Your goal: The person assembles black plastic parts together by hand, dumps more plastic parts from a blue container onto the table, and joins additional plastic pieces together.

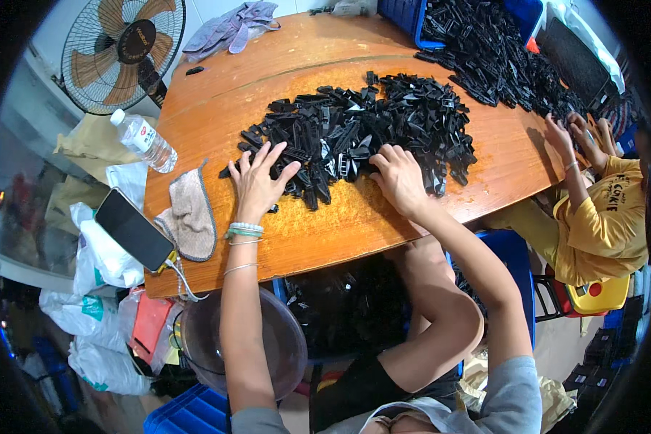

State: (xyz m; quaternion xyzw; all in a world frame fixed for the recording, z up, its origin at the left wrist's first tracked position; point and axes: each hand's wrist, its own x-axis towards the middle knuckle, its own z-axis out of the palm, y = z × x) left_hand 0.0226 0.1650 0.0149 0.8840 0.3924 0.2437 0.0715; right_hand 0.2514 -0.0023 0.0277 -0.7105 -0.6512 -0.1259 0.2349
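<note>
A wide heap of small black plastic parts (325, 123) lies on the wooden table (304, 239) in front of me. My left hand (259, 181) rests at the heap's left near edge, open, its fingers spread against the parts. At the near right side, my right hand (400, 177) touches the heap with bent fingers and the thumb apart; its fingertips are partly hidden. I see nothing held in either hand.
A phone (136, 228) with a cable, a folded cloth (189, 217) and a water bottle (146, 142) lie at the left. A fan (134, 50) stands behind. More black parts spill from a blue crate (410, 22); a person in yellow (604, 217) handles them. Below is a plastic basin (286, 347).
</note>
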